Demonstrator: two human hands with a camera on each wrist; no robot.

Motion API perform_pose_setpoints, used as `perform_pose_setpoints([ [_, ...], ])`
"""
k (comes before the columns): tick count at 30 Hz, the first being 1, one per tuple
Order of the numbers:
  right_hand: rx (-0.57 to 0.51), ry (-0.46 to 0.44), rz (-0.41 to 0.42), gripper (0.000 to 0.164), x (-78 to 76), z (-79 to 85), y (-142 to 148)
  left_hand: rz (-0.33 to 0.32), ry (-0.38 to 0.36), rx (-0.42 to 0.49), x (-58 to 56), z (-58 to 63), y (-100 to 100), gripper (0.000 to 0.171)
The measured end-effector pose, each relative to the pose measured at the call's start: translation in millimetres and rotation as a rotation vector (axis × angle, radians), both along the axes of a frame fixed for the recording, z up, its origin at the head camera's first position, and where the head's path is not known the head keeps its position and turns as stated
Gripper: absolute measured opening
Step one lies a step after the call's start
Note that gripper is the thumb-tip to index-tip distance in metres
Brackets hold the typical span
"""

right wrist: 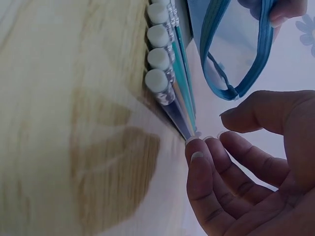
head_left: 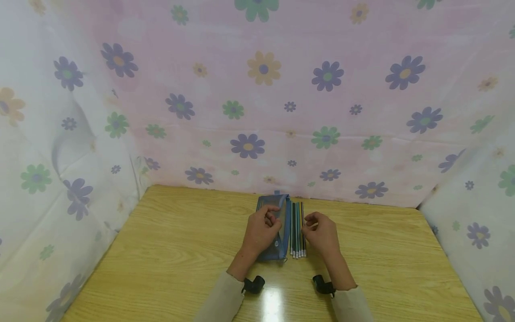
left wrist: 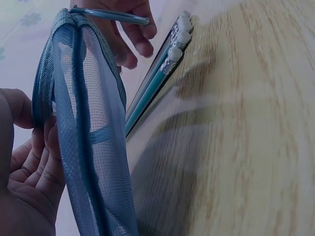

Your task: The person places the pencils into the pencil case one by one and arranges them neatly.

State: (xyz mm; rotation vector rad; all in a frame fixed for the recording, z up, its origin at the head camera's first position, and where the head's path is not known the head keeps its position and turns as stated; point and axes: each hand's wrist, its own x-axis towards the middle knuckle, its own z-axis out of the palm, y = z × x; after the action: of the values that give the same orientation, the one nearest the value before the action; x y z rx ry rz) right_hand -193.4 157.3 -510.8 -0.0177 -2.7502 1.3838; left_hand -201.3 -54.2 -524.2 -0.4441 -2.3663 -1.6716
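A blue mesh zip pouch lies on the table. Thumb and fingers of my left hand pinch its zipped edge; in the left wrist view the pouch is raised on its side, its mouth gaping. Close along its right side lies a row of several pencils, dark, teal and yellowish, with white erasers toward me. My right hand is at the row's right side. In the right wrist view its bent fingertips meet the outermost pencil, while the thumb stays apart from them.
The wood-grain table ends at a flowered pink curtain behind, with white flowered cloth on both sides. Black wrist mounts sit on both forearms. A bright light reflection shows near the front.
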Motion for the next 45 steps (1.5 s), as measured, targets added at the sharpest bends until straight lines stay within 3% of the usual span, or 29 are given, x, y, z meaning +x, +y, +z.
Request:
perform_pose_setpoints([
  [26,0.097,-0.007,0.008,0.02,-4.4,-13.7,3.1,0.012,-0.009,-0.014,-0.2,-2.7,-0.6,0.029],
  [37,0.129,0.024,0.021,0.017,-0.5,-14.4,4.1,0.009,-0.015,-0.009,0.7,-4.8,-0.6,0.03],
  [45,0.166,-0.008,-0.012,0.013,-0.4,-13.0,4.2,0.008,-0.019,-0.008,1.5,-2.8,-0.3,0.031],
])
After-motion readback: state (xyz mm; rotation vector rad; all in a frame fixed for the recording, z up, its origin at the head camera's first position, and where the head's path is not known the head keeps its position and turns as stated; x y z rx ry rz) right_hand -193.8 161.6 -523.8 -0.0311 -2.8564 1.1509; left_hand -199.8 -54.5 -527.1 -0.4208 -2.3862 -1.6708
